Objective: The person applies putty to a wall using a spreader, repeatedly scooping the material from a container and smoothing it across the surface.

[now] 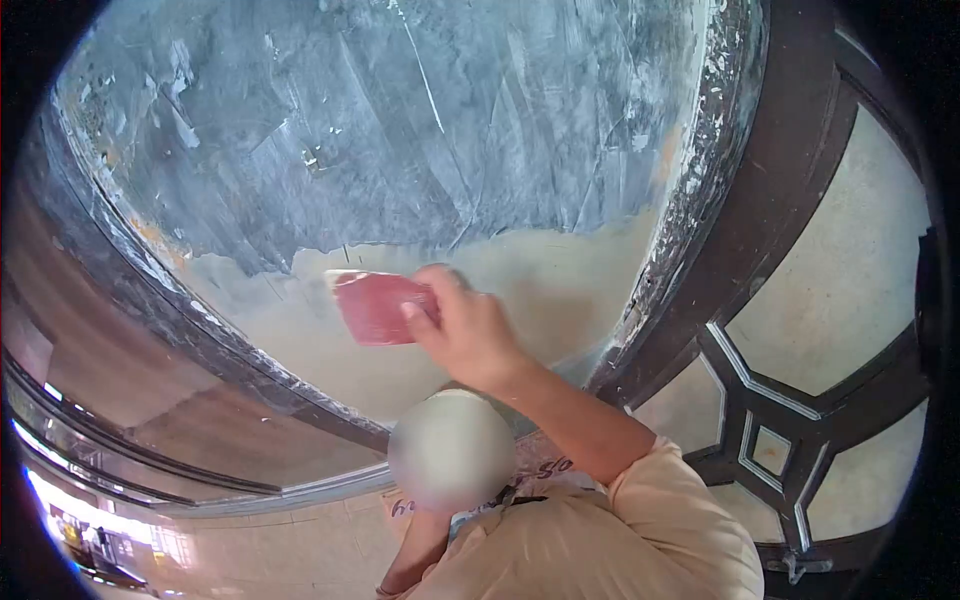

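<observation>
My right hand [465,330] grips a red flat putty spreader [380,308], thumb on its near face. The spreader lies close over the pale coated strip [560,270] low on the panel, its upper edge near the border with the streaky blue-grey surface [400,130]. In front of my chest is a round pale container [453,450], badly blurred, with a light rim at its top. My left hand [430,525] comes up beneath it and holds it; the fingers are hidden behind it.
Dark, paint-spattered frame edges [690,190] border the panel on both sides. To the right stands a dark door [790,430] with pale inset panels and a latch [797,566] at its bottom. Pale tiled floor [270,550] stretches out at lower left.
</observation>
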The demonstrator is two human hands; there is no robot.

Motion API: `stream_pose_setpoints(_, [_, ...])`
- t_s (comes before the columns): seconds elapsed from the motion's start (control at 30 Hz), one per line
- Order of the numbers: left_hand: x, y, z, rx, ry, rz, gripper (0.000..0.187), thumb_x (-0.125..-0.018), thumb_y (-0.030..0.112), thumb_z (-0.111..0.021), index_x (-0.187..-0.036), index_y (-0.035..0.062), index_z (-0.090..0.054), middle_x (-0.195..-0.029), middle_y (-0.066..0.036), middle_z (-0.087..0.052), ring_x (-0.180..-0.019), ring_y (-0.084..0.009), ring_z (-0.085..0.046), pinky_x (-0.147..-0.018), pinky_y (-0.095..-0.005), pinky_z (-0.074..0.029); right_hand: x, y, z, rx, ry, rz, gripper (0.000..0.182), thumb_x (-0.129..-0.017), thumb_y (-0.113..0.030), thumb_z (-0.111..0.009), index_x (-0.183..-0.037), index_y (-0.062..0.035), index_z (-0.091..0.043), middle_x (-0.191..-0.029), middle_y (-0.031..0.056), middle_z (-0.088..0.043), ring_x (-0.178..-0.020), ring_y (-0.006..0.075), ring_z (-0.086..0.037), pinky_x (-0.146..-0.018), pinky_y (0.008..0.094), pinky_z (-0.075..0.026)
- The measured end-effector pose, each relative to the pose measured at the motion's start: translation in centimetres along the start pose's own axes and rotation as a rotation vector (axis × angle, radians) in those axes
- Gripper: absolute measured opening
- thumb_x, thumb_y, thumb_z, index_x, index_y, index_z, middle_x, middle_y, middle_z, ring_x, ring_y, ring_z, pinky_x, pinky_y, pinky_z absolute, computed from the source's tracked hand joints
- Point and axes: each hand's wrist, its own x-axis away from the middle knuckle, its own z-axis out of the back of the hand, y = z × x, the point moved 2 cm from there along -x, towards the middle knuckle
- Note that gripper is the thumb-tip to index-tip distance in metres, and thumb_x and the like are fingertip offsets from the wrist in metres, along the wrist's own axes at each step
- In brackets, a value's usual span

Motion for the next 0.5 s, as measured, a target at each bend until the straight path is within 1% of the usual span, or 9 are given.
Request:
stream_pose_setpoints(0.1, [-0.3, 0.0, -1.5, -0.274, 0.179, 0.005, 0.089, -0.082, 0.078, -0.025, -0.145, 0.0142, -0.03, -0.148, -0.01, -0.033, -0.133, -0.0321, -0.034, -0.11, -0.0512, -0.028, 1.3, 3.0, 3.7, 0.057, 0.1, -0.066, 0.03, -0.09, -0.025, -0.059, -0.111, -0.0044, -0.051, -0.083, 0.0172, -0.065, -0.075, 0.0336, -0.066, -0.066, 0.04, -0.051])
stream_pose_setpoints(0.17, [-0.6, 0.0, 0.0, -0.24, 0.134, 0.017, 0.089, -0.082, 0.078, -0.025, -0.145, 0.015, -0.03, -0.148, -0.01, -0.033, -0.133, -0.0322, -0.034, -0.11, -0.0515, -0.028, 2.2, 6.6, 6.7, 0.147, 0.175, -0.117, 0.028, -0.091, -0.024, -0.057, -0.113, -0.007, -0.053, -0.093, 0.0194, -0.065, -0.085, 0.0386, -0.064, -0.074, 0.0463, -0.05])
stream_pose_setpoints(0.23, [-0.8, 0.1, 0.5, -0.201, 0.088, 0.031, 0.09, -0.081, 0.079, -0.025, -0.145, 0.0157, -0.03, -0.148, -0.01, -0.033, -0.133, -0.0323, -0.034, -0.11, -0.0518, -0.028, 3.2, 9.7, 10.6, 0.307, 0.321, -0.061, 0.028, -0.092, -0.023, -0.056, -0.114, -0.006, -0.052, -0.092, 0.0202, -0.065, -0.085, 0.0393, -0.064, -0.073, 0.0442, -0.05])
stream_pose_setpoints(0.3, [-1.0, 0.1, 0.1, -0.159, 0.093, 0.085, 0.09, -0.081, 0.079, -0.025, -0.145, 0.0176, -0.031, -0.149, -0.01, -0.032, -0.134, -0.0327, -0.034, -0.109, -0.0526, -0.028, 4.9, 13.2, 14.1, 0.283, 0.425, -0.215, 0.029, -0.092, -0.02, -0.056, -0.116, -0.0043, -0.05, -0.092, 0.0207, -0.065, -0.084, 0.0377, -0.065, -0.074, 0.0418, -0.05])
stream_pose_setpoints(0.33, [-1.2, 0.1, -0.2, -0.154, 0.09, 0.091, 0.09, -0.081, 0.079, -0.025, -0.145, 0.0176, -0.031, -0.149, -0.01, -0.032, -0.134, -0.0327, -0.034, -0.109, -0.0526, -0.028, 6.0, 14.2, 15.3, 0.327, 0.511, -0.161, 0.029, -0.092, -0.019, -0.056, -0.116, -0.0024, -0.049, -0.092, 0.0209, -0.065, -0.082, 0.0329, -0.066, -0.073, 0.0381, -0.05])
stream_pose_setpoints(0.37, [-1.5, 0.0, -0.5, -0.171, 0.06, 0.096, 0.089, -0.081, 0.079, -0.025, -0.145, 0.0184, -0.031, -0.148, -0.009, -0.032, -0.134, -0.033, -0.034, -0.109, -0.053, -0.029, 7.2, 15.9, 16.3, 0.254, 0.535, -0.21, 0.028, -0.093, -0.016, -0.056, -0.116, -0.0033, -0.047, -0.092, 0.0149, -0.065, -0.081, 0.0233, -0.065, -0.073, 0.0348, -0.05])
stream_pose_setpoints(0.4, [-1.8, -0.1, -0.8, -0.19, 0.03, 0.1, 0.088, -0.081, 0.079, -0.024, -0.145, 0.0193, -0.031, -0.148, -0.009, -0.033, -0.133, -0.0332, -0.034, -0.108, -0.0535, -0.029, 8.2, 17.3, 16.7, 0.261, 0.539, -0.209, 0.028, -0.093, -0.016, -0.056, -0.116, -0.0033, -0.047, -0.092, 0.0149, -0.065, -0.081, 0.0233, -0.065, -0.073, 0.0348, -0.05])
stream_pose_setpoints(0.47, [-1.6, -0.3, -0.7, -0.193, 0.022, 0.103, 0.088, -0.081, 0.079, -0.025, -0.145, 0.0184, -0.032, -0.147, -0.009, -0.035, -0.132, -0.0335, -0.036, -0.108, -0.0534, -0.03, 9.7, 17.6, 16.9, -0.055, 0.605, -0.393, 0.027, -0.093, -0.015, -0.056, -0.116, -0.0045, -0.045, -0.096, 0.0099, -0.063, -0.082, 0.016, -0.061, -0.073, 0.0302, -0.049])
stream_pose_setpoints(0.5, [-1.7, -0.4, -0.8, -0.18, 0.021, 0.106, 0.088, -0.081, 0.079, -0.025, -0.145, 0.0184, -0.032, -0.147, -0.009, -0.035, -0.132, -0.0335, -0.037, -0.107, -0.0533, -0.031, 10.8, 17.5, 16.9, -0.186, 0.588, -0.569, 0.028, -0.093, -0.015, -0.057, -0.116, -0.0054, -0.044, -0.098, 0.0067, -0.061, -0.085, 0.0121, -0.056, -0.074, 0.0265, -0.046])
